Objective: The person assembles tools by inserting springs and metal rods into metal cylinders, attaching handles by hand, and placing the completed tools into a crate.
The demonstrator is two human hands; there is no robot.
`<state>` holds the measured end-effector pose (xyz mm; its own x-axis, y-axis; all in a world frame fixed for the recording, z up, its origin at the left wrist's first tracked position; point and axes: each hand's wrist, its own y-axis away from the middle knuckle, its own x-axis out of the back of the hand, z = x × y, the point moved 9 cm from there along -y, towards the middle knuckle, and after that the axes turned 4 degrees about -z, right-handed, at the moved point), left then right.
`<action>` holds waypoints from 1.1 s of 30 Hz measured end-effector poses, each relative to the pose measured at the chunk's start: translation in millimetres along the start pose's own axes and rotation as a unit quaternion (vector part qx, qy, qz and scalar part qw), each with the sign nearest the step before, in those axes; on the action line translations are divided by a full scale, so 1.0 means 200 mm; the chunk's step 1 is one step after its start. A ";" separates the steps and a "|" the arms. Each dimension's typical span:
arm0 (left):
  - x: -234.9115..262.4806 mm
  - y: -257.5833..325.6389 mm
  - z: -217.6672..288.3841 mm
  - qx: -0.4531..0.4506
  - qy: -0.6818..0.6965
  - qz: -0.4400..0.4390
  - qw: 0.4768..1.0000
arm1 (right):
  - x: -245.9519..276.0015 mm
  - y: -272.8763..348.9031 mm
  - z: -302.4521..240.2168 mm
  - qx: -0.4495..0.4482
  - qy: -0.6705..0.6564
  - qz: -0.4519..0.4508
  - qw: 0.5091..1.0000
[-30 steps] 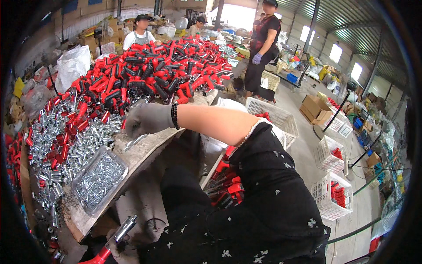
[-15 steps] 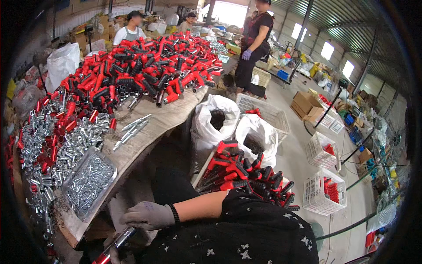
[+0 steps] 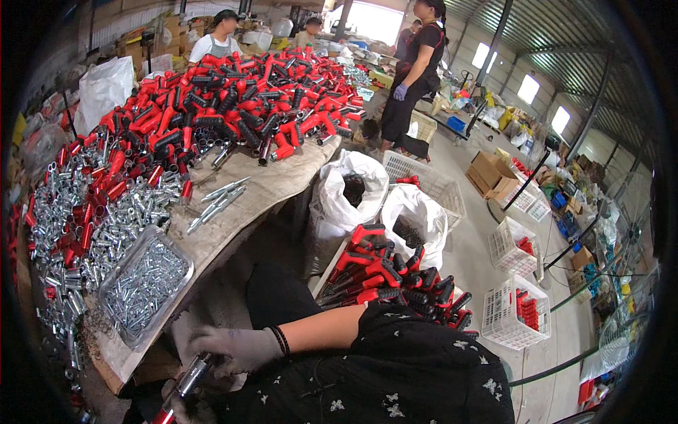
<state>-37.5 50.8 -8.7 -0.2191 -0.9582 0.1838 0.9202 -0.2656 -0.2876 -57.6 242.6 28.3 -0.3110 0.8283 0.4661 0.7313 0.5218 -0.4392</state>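
Note:
Low in the view, a shiny chrome tube with a red lower part (image 3: 188, 379) stands slanted just in front of me. My left hand (image 3: 189, 410), grey-gloved and mostly cut off by the lower edge, is closed round its lower part. From the right comes my right hand (image 3: 236, 348), also in a grey glove, its fingers curled at the tube's upper chrome end and slightly blurred. A clear plastic tray (image 3: 185, 272) full of small metal pins lies on the table beside my hands. Several long metal rods (image 3: 219, 201) rest further along the table edge.
Red-and-black handles (image 3: 233, 106) and loose chrome sleeves (image 3: 134, 219) heap the table (image 3: 275, 180). To the right stand white sacks (image 3: 328, 219), a pile of red-black handles (image 3: 395, 275) and white crates (image 3: 498, 318). A person (image 3: 417, 71) stands beyond; others are behind the heap.
My right hand has shifted slightly at the tube's upper end and is now more blurred. The tube has moved a little, and the view has tilted slightly. The standing person has turned somewhat.

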 end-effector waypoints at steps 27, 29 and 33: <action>-0.01 -0.02 0.01 0.009 -0.073 -0.042 0.996 | -0.08 0.06 0.11 -0.148 -0.061 -0.053 0.986; 0.04 0.01 -0.06 0.096 0.131 0.072 0.984 | -0.09 0.08 0.19 -0.211 -0.063 -0.055 0.974; 0.00 0.04 -0.26 0.184 0.236 0.025 0.954 | -0.09 0.02 0.02 0.076 0.163 -0.024 0.983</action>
<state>-47.5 42.4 -59.6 -0.2135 -0.9329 -0.2900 0.9659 -0.2460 0.0804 -51.4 230.8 15.7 -0.1145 0.7051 0.6998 0.6138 0.6041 -0.5082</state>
